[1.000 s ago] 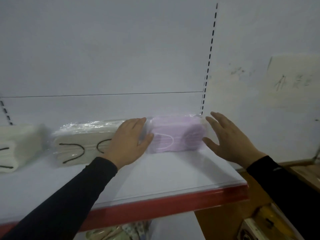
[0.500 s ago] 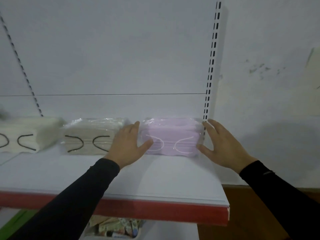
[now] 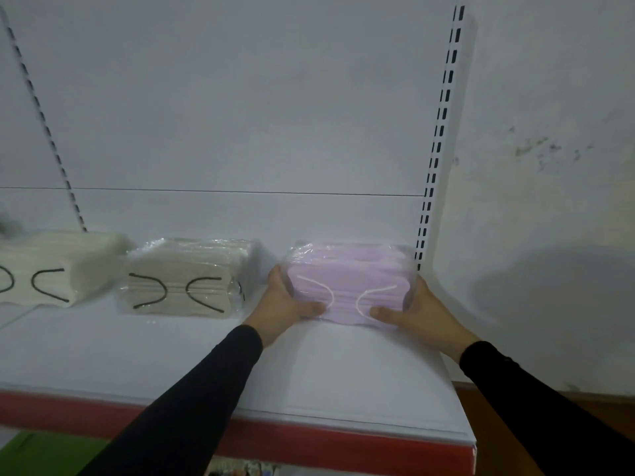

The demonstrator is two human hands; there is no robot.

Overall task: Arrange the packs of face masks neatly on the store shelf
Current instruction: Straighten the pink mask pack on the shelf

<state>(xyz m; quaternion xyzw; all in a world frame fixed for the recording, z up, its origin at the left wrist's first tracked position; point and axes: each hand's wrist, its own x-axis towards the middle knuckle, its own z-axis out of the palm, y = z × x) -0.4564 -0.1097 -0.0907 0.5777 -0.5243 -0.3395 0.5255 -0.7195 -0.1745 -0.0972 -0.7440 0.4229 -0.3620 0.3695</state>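
A pink pack of face masks (image 3: 347, 280) in clear wrap stands at the right end of the white shelf (image 3: 343, 379), close to the back panel. My left hand (image 3: 283, 304) grips its left end, thumb across the front. My right hand (image 3: 417, 309) grips its right end the same way. To the left stands a beige pack with black ear loops (image 3: 187, 276), a small gap away. A white pack with black loops (image 3: 51, 267) stands further left, partly cut off by the frame edge.
A slotted upright (image 3: 439, 132) rises just behind the pink pack's right end. The shelf has a red front edge (image 3: 343, 448) and stops at the right, beside a plain wall (image 3: 549, 166). Goods on a lower level show under the shelf.
Both hands have closed in on the pink pack's ends, thumbs now on its front. The gap between the pink and beige packs has widened.
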